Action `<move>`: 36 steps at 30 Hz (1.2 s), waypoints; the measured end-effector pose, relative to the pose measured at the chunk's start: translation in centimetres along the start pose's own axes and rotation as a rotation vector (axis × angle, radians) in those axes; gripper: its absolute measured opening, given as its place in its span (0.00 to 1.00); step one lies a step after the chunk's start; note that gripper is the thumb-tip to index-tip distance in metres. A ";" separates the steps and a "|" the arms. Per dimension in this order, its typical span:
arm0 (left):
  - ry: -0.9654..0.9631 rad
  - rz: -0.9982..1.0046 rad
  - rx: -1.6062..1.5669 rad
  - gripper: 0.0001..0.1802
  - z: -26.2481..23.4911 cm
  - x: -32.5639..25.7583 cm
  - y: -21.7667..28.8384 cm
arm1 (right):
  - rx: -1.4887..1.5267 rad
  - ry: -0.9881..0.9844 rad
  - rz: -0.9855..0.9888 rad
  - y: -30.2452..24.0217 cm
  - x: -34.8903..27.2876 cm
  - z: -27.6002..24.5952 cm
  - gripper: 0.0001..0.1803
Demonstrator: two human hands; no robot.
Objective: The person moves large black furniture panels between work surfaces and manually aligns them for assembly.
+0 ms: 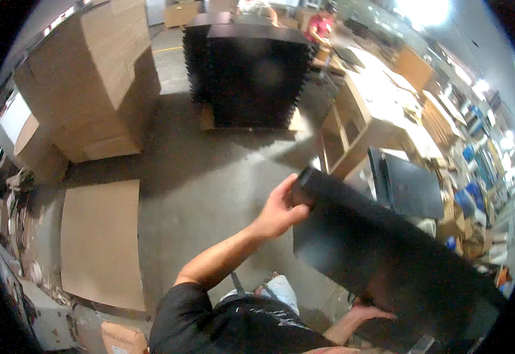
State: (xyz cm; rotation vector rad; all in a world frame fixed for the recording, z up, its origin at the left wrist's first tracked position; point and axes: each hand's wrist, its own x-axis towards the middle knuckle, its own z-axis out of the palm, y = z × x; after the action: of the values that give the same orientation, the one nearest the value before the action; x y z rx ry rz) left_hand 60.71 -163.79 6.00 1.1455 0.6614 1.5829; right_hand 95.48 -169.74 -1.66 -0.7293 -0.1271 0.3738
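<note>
Black panel point(387, 253): large, flat, dark; lower right of the frame, tilted, carried in both my hands; my left hand point(280, 209), centre of frame, fingers closed round its upper left corner; my right hand point(368, 311), lower right, under its bottom edge, grip partly hidden, cannot tell how closed. Stack of black panels point(251, 74): top centre, on the floor. Cardboard boxes point(89, 76): upper left. Flat cardboard sheet point(101, 242): left, on the concrete floor point(210, 177). Wooden workbench point(375, 112): upper right.

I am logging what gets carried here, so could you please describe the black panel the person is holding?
The black panel is a flat, matte, dark sheet with a thick rounded upper edge. It is held tilted above the concrete floor, sloping down to the right. The left hand grips its upper left corner; the right hand supports its lower edge from beneath.
</note>
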 end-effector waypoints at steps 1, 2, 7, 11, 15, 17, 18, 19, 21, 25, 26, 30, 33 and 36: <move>-0.051 0.063 0.083 0.31 -2.1 0.7 1.4 | -0.016 -0.014 0.033 2.0 -0.1 1.6 0.48; -0.137 0.166 0.176 0.30 -4.6 1.3 2.7 | -0.031 -0.031 0.079 3.9 -0.3 2.8 0.48; -0.505 0.204 0.705 0.28 -9.5 7.6 7.4 | -0.050 -0.100 0.257 14.1 0.7 9.4 0.48; -0.497 0.154 0.810 0.26 -13.3 15.2 8.8 | -0.060 -0.139 0.359 22.2 1.2 16.6 0.48; -0.366 0.149 0.843 0.24 -17.1 22.1 9.0 | -0.054 -0.215 0.401 28.5 1.7 25.5 0.48; -0.361 0.148 0.847 0.23 -19.4 25.8 8.5 | -0.050 -0.254 0.411 31.9 2.3 29.9 0.48; -0.339 0.139 0.836 0.23 -20.6 27.6 8.0 | -0.046 -0.273 0.411 33.5 2.6 31.9 0.48; -0.317 0.130 0.824 0.23 -21.8 29.3 7.3 | -0.043 -0.292 0.406 35.0 3.1 34.1 0.48; -0.271 0.119 0.784 0.24 -24.1 32.7 5.9 | -0.038 -0.325 0.399 38.4 3.9 38.4 0.48; -0.249 0.141 0.798 0.24 -28.0 41.1 4.1 | -0.034 -0.372 0.351 45.7 6.1 47.5 0.48; -0.262 0.155 0.799 0.23 -28.8 43.6 3.7 | -0.035 -0.378 0.320 47.3 6.8 50.1 0.48; -0.267 0.202 0.813 0.23 -31.1 55.1 1.4 | -0.021 -0.419 0.180 50.9 11.4 61.4 0.49; -0.131 0.213 0.810 0.24 -32.7 63.4 -0.9 | -0.003 -0.465 0.104 52.5 16.1 70.5 0.49; -0.014 0.176 0.630 0.22 -34.3 71.1 -4.8 | -0.009 -0.467 0.060 55.1 19.0 75.5 0.49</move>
State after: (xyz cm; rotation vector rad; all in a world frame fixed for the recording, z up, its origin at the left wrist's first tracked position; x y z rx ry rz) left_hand 30.19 -91.20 12.95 1.7086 1.1224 1.5509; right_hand 78.96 -77.72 17.04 -0.6457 -0.5480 0.5977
